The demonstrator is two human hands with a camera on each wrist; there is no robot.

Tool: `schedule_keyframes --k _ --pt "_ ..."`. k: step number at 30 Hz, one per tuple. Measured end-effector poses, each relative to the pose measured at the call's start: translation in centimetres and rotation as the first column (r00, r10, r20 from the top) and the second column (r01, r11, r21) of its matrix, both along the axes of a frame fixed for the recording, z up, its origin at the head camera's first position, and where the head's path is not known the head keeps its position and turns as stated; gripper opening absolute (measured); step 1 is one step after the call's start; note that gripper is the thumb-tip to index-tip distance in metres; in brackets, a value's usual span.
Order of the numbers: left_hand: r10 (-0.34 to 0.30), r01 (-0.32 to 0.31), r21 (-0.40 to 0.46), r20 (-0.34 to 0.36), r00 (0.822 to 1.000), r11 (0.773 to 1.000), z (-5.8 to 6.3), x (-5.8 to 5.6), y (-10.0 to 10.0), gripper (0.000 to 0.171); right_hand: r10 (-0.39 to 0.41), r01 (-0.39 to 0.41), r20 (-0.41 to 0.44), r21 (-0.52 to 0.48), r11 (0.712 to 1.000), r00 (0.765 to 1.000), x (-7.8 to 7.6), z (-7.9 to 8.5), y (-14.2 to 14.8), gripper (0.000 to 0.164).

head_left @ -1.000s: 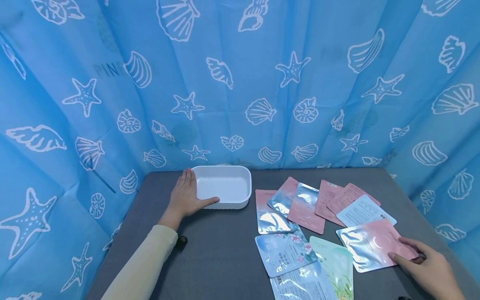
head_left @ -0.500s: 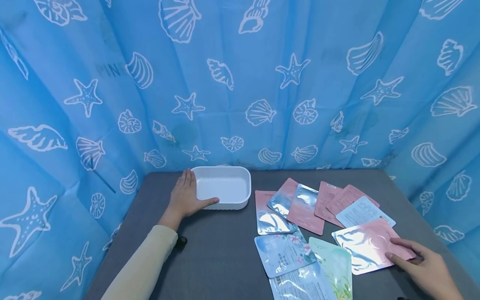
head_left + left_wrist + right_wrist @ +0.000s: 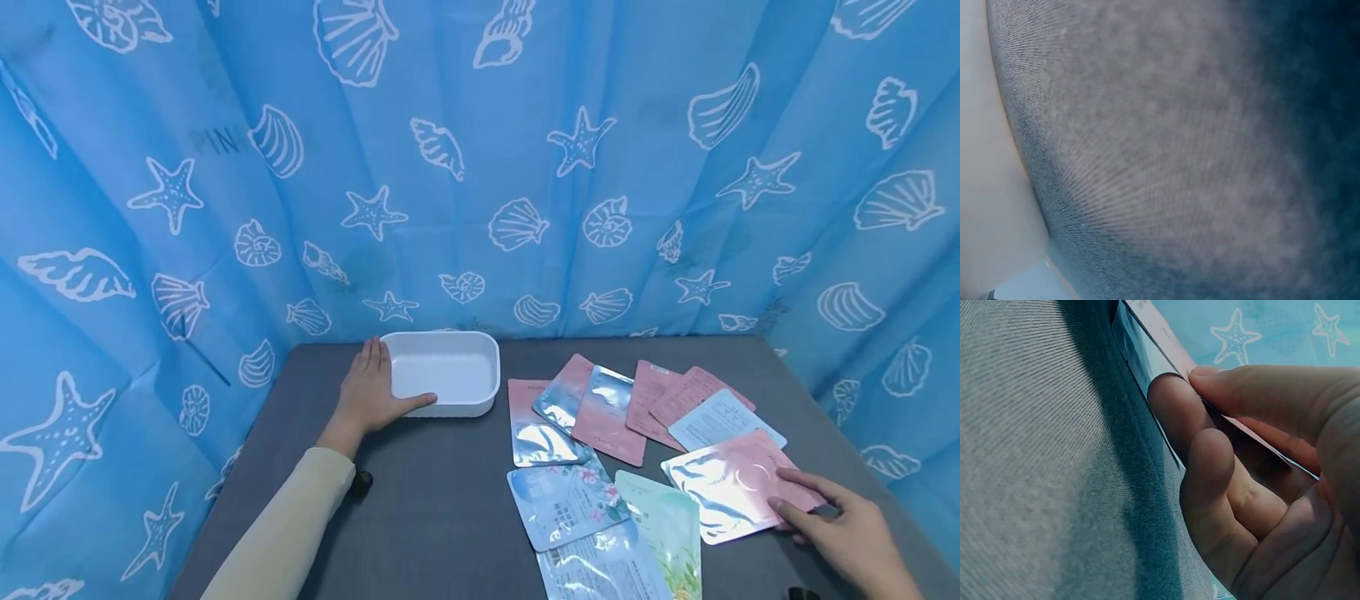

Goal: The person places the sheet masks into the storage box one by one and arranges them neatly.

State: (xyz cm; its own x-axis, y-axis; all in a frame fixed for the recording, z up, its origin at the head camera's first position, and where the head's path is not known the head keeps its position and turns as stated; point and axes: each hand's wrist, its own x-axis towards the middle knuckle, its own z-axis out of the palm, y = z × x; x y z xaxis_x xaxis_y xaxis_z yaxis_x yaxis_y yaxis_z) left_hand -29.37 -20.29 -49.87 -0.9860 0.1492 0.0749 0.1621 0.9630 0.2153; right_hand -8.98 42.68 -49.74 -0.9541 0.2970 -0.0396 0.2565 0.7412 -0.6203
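Note:
My left hand rests at the left end of a white plastic container, thumb stretched along its front rim and fingers straight at its left side. In the head view, my right hand pinches the right end of a pink and silver sheet mask packet between thumb and fingers. The right wrist view shows the thumb on top of the packet, with curled fingers beneath it. The packet tilts close over the grey table there. The container's inside shows only its white floor.
Pink packets and a pale blue packet lie overlapping at the back right. Nearer are a floral blue packet, another blue one and a green one. A blue shell-patterned curtain hangs behind the grey table.
The right hand and its pink packet have shifted slightly to the left. The left hand stays at the container, and the other packets lie as before.

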Motion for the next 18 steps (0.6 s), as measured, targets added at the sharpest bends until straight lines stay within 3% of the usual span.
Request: schedule_keyframes --k 8,12,18 --pt "-0.004 0.004 0.013 -0.012 1.000 1.000 -0.38 -0.11 -0.28 0.150 -0.028 0.028 0.033 -0.001 1.000 0.999 -0.17 -0.01 -0.21 0.069" --pt "-0.006 0.006 0.022 -0.007 1.000 1.000 -0.28 -0.10 -0.28 0.150 -0.051 0.050 -0.041 -0.026 0.998 0.998 0.09 -0.09 -0.40 0.066" --pt "-0.004 0.004 0.023 -0.016 1.000 1.000 -0.32 -0.02 -0.29 0.150 -0.035 0.020 -0.171 -0.086 0.996 0.985 0.42 0.26 -0.67 0.058"
